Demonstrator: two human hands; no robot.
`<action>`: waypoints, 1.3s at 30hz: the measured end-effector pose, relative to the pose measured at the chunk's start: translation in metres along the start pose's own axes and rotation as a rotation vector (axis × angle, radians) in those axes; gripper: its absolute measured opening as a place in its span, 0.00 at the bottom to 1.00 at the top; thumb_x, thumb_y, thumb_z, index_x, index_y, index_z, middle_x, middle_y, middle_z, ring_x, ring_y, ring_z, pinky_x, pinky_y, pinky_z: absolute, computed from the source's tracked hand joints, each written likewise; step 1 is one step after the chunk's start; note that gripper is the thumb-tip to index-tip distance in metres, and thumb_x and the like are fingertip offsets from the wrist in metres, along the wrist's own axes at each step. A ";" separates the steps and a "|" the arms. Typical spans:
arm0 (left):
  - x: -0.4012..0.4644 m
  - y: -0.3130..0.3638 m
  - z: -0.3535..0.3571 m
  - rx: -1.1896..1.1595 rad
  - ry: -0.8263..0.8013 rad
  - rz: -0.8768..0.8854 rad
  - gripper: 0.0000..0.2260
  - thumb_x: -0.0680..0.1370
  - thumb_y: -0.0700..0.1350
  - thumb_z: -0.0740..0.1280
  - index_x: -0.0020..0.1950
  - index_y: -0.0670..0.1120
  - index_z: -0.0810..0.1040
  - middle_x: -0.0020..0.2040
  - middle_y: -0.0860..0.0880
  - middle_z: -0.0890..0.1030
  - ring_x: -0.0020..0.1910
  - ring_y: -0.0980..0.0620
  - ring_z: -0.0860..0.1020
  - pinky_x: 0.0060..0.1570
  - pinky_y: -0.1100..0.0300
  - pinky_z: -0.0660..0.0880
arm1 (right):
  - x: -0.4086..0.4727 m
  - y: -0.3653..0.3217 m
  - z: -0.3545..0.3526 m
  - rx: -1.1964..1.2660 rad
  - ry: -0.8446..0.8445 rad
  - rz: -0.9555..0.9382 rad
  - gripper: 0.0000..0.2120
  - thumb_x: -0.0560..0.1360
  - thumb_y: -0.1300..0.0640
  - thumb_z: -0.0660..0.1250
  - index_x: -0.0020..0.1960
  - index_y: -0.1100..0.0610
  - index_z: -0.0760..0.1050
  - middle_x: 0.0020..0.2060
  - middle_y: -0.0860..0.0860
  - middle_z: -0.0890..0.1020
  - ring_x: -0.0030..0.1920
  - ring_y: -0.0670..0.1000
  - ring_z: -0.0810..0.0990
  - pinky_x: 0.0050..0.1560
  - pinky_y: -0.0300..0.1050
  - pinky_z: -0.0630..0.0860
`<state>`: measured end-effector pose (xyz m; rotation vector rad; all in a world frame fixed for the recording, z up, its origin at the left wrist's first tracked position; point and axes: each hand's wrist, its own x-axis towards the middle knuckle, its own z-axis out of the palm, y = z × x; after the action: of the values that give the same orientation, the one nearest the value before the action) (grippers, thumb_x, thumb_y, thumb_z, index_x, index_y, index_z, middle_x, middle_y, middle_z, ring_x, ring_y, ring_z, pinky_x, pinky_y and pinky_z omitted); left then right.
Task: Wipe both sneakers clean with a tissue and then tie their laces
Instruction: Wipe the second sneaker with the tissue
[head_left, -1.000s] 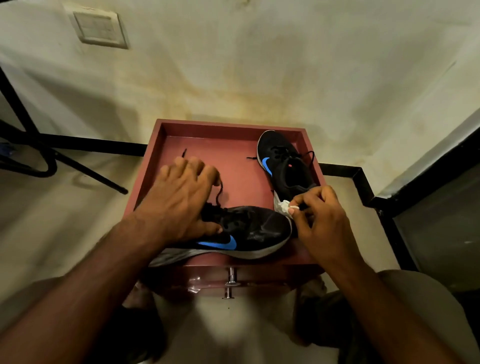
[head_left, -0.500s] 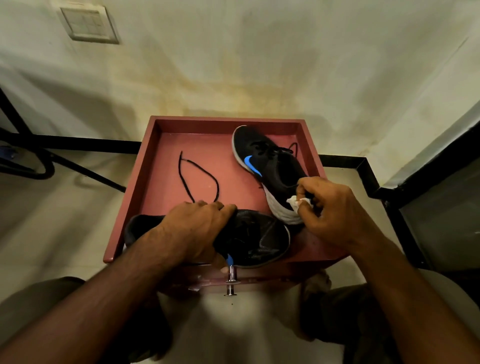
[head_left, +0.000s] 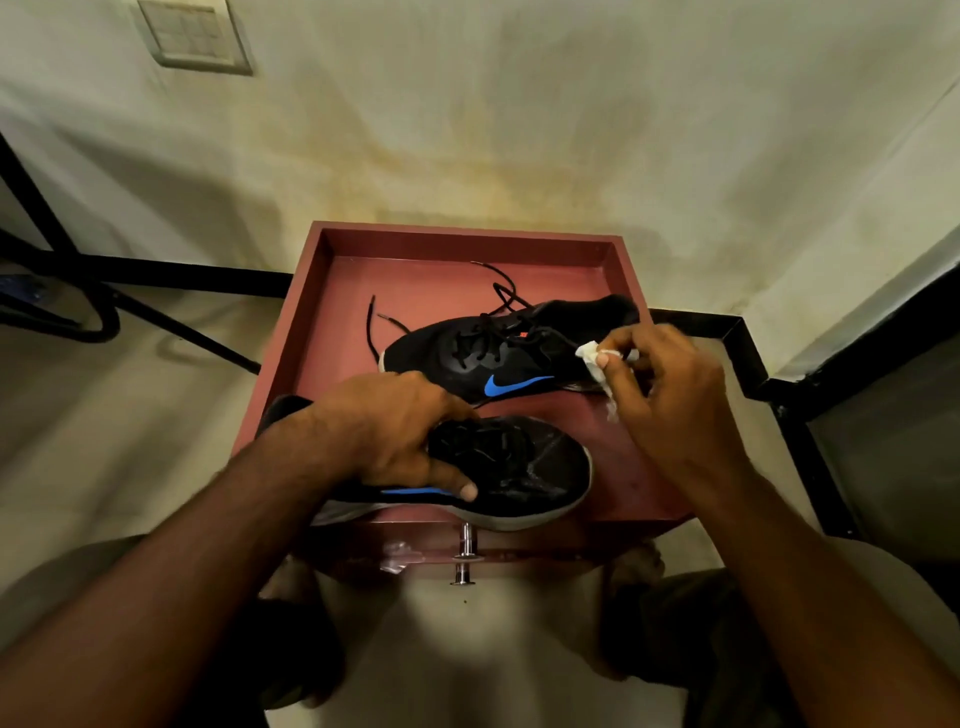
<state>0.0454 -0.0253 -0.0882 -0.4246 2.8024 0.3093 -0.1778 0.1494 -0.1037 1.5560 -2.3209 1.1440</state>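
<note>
Two black sneakers with blue swooshes lie on a reddish-brown tray-topped table (head_left: 332, 291). The near sneaker (head_left: 530, 467) lies along the front edge, toe to the right, and my left hand (head_left: 395, 431) grips it over the laces, thumb on its side. The far sneaker (head_left: 483, 358) lies across the middle, toe to the left, with its untied laces (head_left: 371, 325) trailing over the tray. My right hand (head_left: 670, 395) pinches a crumpled white tissue (head_left: 592, 358) against the far sneaker's heel side.
A metal knob (head_left: 466, 558) sticks out of the table's front below the near sneaker. Black metal bars (head_left: 156, 275) run along the floor at left, a black frame (head_left: 753, 364) at right. A switch plate (head_left: 192, 34) sits on the wall. My knees flank the table.
The far sneaker has turned from pointing away to lying crosswise, toe left. My right hand with the tissue stayed at its heel side. My left hand kept its hold on the near sneaker.
</note>
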 end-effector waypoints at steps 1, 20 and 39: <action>0.003 0.003 0.001 0.052 0.018 -0.004 0.35 0.68 0.79 0.64 0.67 0.58 0.76 0.56 0.59 0.81 0.53 0.56 0.80 0.53 0.53 0.80 | -0.005 -0.003 0.002 0.015 -0.031 -0.006 0.01 0.80 0.59 0.70 0.51 0.56 0.81 0.46 0.49 0.82 0.45 0.48 0.81 0.44 0.43 0.79; 0.010 0.024 0.020 0.206 0.229 0.009 0.33 0.75 0.72 0.62 0.73 0.55 0.68 0.57 0.50 0.77 0.54 0.48 0.80 0.47 0.50 0.80 | -0.056 -0.038 0.019 -0.126 -0.475 0.042 0.11 0.79 0.55 0.70 0.60 0.50 0.85 0.51 0.50 0.86 0.53 0.49 0.79 0.55 0.42 0.76; 0.016 0.023 0.030 0.184 0.236 0.011 0.35 0.77 0.69 0.63 0.81 0.66 0.53 0.74 0.57 0.75 0.59 0.47 0.82 0.50 0.49 0.81 | -0.044 -0.036 0.010 -0.327 -0.471 0.047 0.11 0.81 0.52 0.68 0.61 0.52 0.84 0.55 0.52 0.83 0.56 0.52 0.77 0.59 0.48 0.77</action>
<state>0.0308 -0.0001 -0.1174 -0.4274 3.0281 0.0017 -0.1241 0.1694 -0.1135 1.7914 -2.6621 0.3915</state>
